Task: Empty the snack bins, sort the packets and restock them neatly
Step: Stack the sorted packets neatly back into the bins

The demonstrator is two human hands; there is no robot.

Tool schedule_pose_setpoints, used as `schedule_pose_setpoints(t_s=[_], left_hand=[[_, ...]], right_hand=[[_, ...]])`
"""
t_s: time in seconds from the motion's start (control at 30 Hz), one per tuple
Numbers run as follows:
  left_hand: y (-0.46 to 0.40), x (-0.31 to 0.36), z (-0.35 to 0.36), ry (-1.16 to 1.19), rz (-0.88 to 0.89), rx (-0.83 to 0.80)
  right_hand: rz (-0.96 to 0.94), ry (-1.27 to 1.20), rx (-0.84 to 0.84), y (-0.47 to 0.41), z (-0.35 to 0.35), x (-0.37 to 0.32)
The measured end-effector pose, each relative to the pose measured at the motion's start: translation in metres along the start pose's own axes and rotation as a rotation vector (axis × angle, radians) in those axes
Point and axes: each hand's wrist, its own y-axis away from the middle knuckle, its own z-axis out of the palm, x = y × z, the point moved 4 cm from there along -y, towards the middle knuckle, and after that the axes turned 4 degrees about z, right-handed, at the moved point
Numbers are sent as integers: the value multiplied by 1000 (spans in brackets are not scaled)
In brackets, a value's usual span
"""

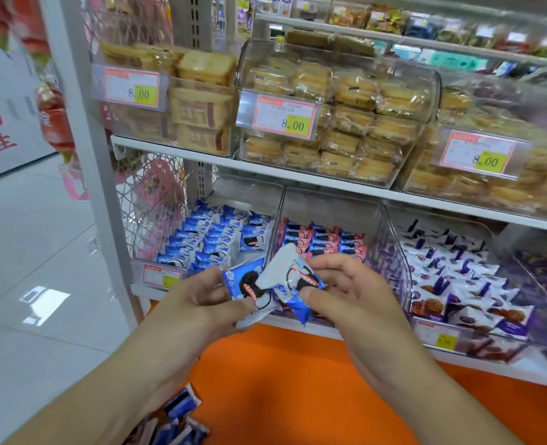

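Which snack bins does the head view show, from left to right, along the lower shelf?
Bin of blue packets → bin of red-and-blue packets → bin of white-and-purple packets → bin of dark purple packets.

The open tops of the lower clear bins (390, 248) leave room to reach in beneath the white shelf (297, 179) overhead. Clear dividers (277, 220) wall one bin from the next. The orange ledge (297, 380) lies open below.

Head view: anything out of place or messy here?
Yes. A loose heap of blue cookie packets lies on the orange ledge below the bins, not in one. Left hand and right hand hold a jumbled bunch of blue packets.
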Motion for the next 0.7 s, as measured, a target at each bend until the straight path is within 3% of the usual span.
schedule_pose_setpoints(t_s=[0.23, 0.33, 0.43, 0.57, 0.7], left_hand=[[-1, -1, -7, 188, -110, 37], [-1, -3, -5, 175, -142, -31], [5, -2, 1, 33, -95, -125], [5, -5, -2, 1, -62, -147], [5, -8, -1, -15, -86, -125]], right_hand=[[-127, 187, -126, 6, 2, -14], [-173, 317, -183, 6, 10, -12], [-182, 278, -126, 4, 17, -7], [-115, 209, 88, 1, 18, 2], [-102, 274, 60, -2, 22, 10]])
